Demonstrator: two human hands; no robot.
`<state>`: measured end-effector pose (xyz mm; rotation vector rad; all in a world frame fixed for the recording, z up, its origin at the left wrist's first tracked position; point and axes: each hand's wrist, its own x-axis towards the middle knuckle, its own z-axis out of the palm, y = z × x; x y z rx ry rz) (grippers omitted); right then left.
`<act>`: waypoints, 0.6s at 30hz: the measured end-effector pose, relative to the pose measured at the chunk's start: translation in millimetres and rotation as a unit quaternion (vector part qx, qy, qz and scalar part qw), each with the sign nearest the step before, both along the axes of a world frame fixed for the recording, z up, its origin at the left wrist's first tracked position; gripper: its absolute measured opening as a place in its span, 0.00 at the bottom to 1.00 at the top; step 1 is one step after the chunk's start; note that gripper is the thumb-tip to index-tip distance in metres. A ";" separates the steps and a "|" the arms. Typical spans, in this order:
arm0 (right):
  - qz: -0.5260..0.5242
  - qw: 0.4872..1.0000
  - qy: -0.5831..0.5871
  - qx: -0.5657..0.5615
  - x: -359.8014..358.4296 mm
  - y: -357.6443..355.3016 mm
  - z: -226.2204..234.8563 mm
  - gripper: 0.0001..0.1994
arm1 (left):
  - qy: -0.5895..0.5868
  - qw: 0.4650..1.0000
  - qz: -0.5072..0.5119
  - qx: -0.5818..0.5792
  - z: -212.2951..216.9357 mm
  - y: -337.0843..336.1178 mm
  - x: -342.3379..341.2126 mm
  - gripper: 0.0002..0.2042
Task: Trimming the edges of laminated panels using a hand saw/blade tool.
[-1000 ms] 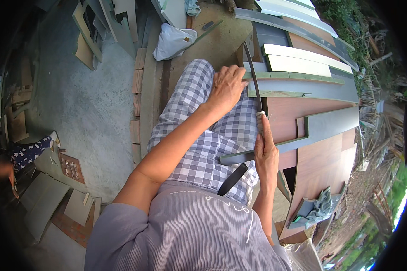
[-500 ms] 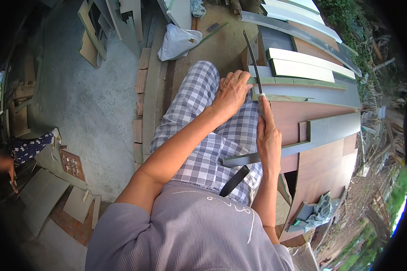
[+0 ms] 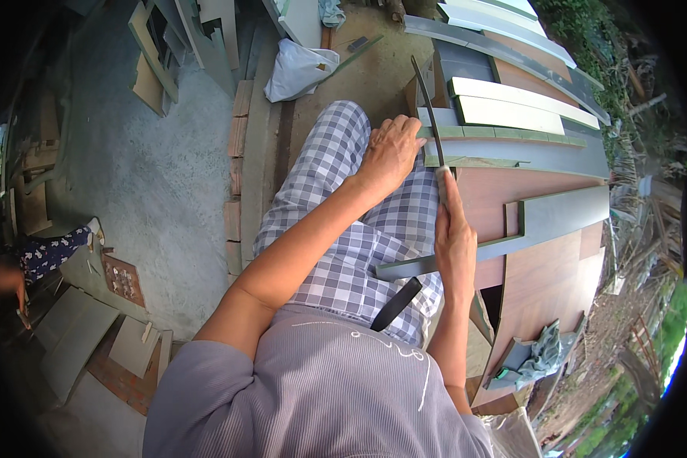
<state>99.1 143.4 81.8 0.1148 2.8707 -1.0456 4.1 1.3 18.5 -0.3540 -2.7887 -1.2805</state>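
My right hand (image 3: 456, 237) is closed round the handle of a long, narrow-bladed tool (image 3: 428, 103), its index finger stretched along the handle. The dark blade points away from me and crosses a narrow green-edged board strip (image 3: 504, 133) near its left end. Whether the blade is a saw or a knife I cannot tell. At the strip's left end, my left hand (image 3: 391, 155) is closed on it above my knee, with the fingertips partly hidden. Several dividing marks run along the strip's green edge. Just nearer to me lies a shorter green-edged piece (image 3: 477, 162).
Cream-coloured strips (image 3: 519, 111) and grey boards lie on the right beyond brown panels (image 3: 557, 275). A notched grey board (image 3: 561, 217) reaches over my lap. A white bag (image 3: 301, 70) rests ahead on the ground. Far left, another person (image 3: 34, 259) is beside stacked panels (image 3: 76, 328).
My right hand and the narrow-bladed tool have shifted slightly back toward me, along the blade's length. My left hand stays on the strip in nearly the same place.
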 end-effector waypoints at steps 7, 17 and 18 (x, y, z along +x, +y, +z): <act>0.009 0.999 0.037 0.014 -27.6 -6.0 -14.2 0.27 | -0.019 1.000 -0.003 -0.005 -0.6 0.9 0.4 0.10; -0.003 0.999 -0.009 0.046 58.7 20.9 13.3 0.28 | -0.016 1.000 -0.001 0.004 -3.9 -1.5 -2.4 0.10; 0.001 0.999 -0.015 0.045 58.8 21.3 16.2 0.28 | -0.015 1.000 -0.002 0.004 -4.3 -1.9 -3.2 0.11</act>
